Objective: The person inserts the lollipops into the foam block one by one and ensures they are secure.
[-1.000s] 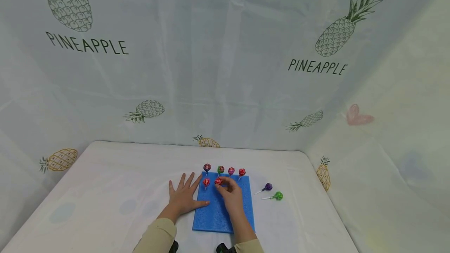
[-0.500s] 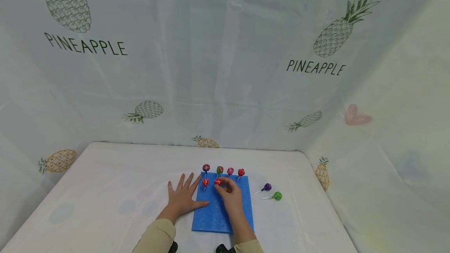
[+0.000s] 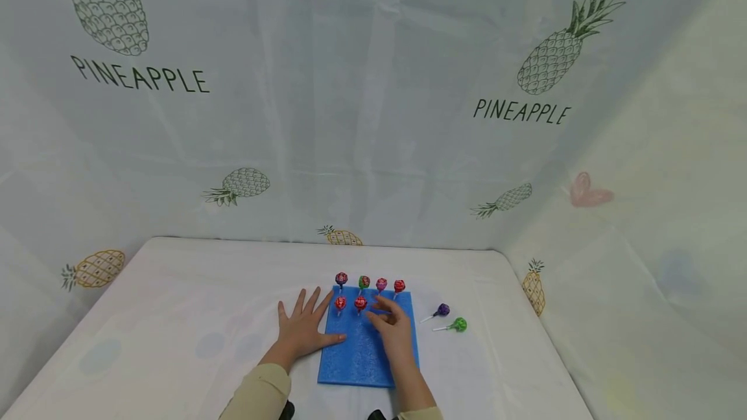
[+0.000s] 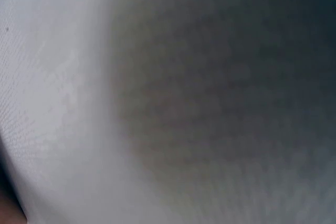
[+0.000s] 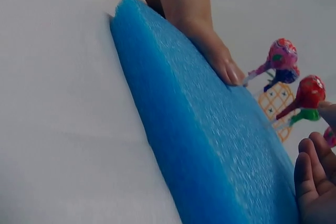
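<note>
A blue foam block (image 3: 353, 365) lies on the white-covered table with lollipops standing in it by their sticks. My left hand (image 3: 302, 331) is spread flat at its left edge, thumb on the foam. My right hand (image 3: 397, 336) hovers over the block, thumb and fingers parted with nothing between them. Just left of those fingertips stands a red lollipop (image 3: 360, 303), seen also in the right wrist view as a red-wrapped head (image 5: 311, 90). Beside it is another red lollipop (image 3: 340, 303). The left wrist view shows mostly blurred pale cloth.
Along the block's far edge stand a dark purple-red lollipop (image 3: 341, 279), a green-and-red one (image 3: 364, 282), a pink one (image 3: 381, 284) and a red one (image 3: 399, 286). To the right, a purple lollipop (image 3: 443, 310) and a green lollipop (image 3: 460, 325) lie on the table.
My right hand has let go of the red lollipop and drawn back a little to the right. That lollipop stands by itself in the foam. The left hand stays in place.
</note>
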{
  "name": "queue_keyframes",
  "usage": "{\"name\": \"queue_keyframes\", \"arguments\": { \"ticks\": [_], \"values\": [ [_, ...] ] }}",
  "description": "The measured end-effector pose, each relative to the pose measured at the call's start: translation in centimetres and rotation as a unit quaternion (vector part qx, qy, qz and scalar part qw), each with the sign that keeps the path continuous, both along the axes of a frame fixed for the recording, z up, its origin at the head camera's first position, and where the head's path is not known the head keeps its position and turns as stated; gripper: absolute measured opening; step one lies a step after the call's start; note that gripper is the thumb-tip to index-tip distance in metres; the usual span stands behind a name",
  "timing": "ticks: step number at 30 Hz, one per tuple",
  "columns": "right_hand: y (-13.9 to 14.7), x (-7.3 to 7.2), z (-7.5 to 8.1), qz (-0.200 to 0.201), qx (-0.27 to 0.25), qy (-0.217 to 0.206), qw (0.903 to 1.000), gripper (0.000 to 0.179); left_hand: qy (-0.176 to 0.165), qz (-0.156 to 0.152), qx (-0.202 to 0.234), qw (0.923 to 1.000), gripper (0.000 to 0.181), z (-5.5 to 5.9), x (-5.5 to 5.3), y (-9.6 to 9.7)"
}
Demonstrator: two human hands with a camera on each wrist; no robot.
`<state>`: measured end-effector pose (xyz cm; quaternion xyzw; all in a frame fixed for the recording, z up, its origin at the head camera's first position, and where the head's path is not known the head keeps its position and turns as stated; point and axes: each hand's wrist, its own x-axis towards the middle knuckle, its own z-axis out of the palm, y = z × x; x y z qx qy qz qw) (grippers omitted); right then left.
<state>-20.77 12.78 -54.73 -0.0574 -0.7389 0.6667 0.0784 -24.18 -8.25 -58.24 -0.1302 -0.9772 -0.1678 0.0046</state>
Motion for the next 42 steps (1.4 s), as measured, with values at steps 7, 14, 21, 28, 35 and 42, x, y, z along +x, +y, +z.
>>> {"name": "queue_keyframes", "arguments": {
  "ticks": [7, 14, 21, 28, 35, 42],
  "values": [
    [1.9, 0.3, -0.2, -0.021, 0.018, -0.031, 0.9992, 0.033, 0.000, 0.002, 0.000, 1.0000, 0.109, -0.1, 0.0, 0.0],
    [3.4, 0.9, 0.2, -0.046, 0.008, -0.026, 0.9986, 0.033, -0.006, -0.002, 0.003, 1.0000, 0.109, 0.7, 0.4, 0.2],
    [5.3, 1.0, 0.0, -0.076, 0.022, -0.017, 0.9967, 0.029, -0.003, -0.009, -0.003, 1.0000, 0.108, 0.7, 0.5, 0.3],
    [7.6, 1.6, 0.0, -0.101, 0.026, -0.030, 0.9940, 0.031, 0.002, -0.004, -0.002, 1.0000, 0.110, 0.0, 0.1, 0.2],
    [10.0, 1.8, -0.3, -0.133, 0.033, -0.031, 0.9901, 0.031, 0.000, 0.000, 0.006, 1.0000, 0.109, -0.2, -0.1, 0.0],
    [12.0, 2.3, -0.7, -0.170, 0.032, -0.023, 0.9847, 0.030, 0.005, 0.001, -0.001, 1.0000, 0.109, -0.4, -0.1, 0.0]
  ]
}}
